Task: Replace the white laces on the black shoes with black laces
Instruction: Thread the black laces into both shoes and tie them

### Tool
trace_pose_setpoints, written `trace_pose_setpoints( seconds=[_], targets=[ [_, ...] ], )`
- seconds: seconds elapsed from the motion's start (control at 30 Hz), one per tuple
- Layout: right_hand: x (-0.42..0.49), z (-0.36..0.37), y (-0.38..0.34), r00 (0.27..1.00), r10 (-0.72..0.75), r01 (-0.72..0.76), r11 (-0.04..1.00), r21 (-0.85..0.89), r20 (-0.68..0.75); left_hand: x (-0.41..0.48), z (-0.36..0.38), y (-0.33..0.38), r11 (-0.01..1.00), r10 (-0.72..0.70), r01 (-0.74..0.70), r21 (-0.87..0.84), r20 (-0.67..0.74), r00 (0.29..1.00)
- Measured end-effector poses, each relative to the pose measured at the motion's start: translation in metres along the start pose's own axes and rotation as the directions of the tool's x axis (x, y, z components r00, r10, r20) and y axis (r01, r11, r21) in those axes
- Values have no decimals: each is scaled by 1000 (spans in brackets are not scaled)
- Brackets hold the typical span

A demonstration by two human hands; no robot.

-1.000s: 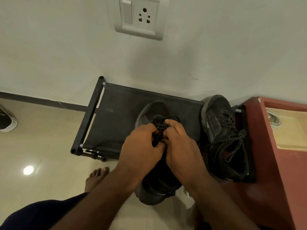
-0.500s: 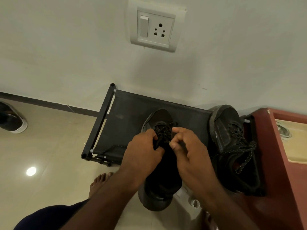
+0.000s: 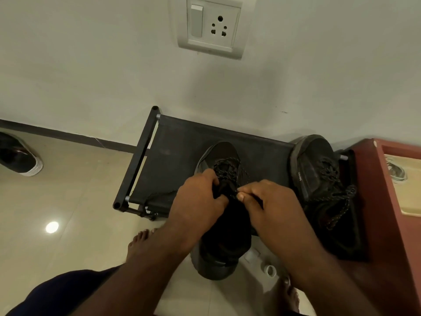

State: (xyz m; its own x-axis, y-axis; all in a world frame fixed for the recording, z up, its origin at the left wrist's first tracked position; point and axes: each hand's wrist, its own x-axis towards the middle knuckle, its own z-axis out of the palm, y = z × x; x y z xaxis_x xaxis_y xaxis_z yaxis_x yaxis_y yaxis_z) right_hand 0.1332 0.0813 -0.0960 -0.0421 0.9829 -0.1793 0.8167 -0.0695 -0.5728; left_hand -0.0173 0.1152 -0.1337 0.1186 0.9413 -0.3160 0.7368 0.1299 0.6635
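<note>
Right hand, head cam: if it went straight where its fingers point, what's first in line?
The right hand, pinching the speckled black lace, points left across the middle black lace-up shoe. First in line looks like the left hand gripping that shoe, fingertips almost touching; depth is unclear.

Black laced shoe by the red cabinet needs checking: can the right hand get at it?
Probably yes: the black laced shoe lies beside the right hand, nothing between, but it pinches a black lace.
</note>
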Motion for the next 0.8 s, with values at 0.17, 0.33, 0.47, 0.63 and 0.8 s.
trace_pose_setpoints(
  seconds=[0.17,0.33,0.47,0.63,0.8],
  targets=[
    [7,-6,-10,972,59,17,948,-318,228,0,2,1,999,-17,17,-45,10,1000],
    [0,-8,-11,985,53,17,917,-399,164,0,3,-1,998,-20,20,-63,-1,1000],
    [-4,4,-6,975,-197,163,947,-277,-102,1,3,-2,997,-18,19,-79,12,1000],
    [-10,-21,-35,995,-89,-38,118,992,48,0,2,-2,993,-2,2,-119,4,1000],
    [-3,-24,-15,974,80,44,851,524,-212,0,2,-2,996,-17,18,-89,12,1000]
  ],
)
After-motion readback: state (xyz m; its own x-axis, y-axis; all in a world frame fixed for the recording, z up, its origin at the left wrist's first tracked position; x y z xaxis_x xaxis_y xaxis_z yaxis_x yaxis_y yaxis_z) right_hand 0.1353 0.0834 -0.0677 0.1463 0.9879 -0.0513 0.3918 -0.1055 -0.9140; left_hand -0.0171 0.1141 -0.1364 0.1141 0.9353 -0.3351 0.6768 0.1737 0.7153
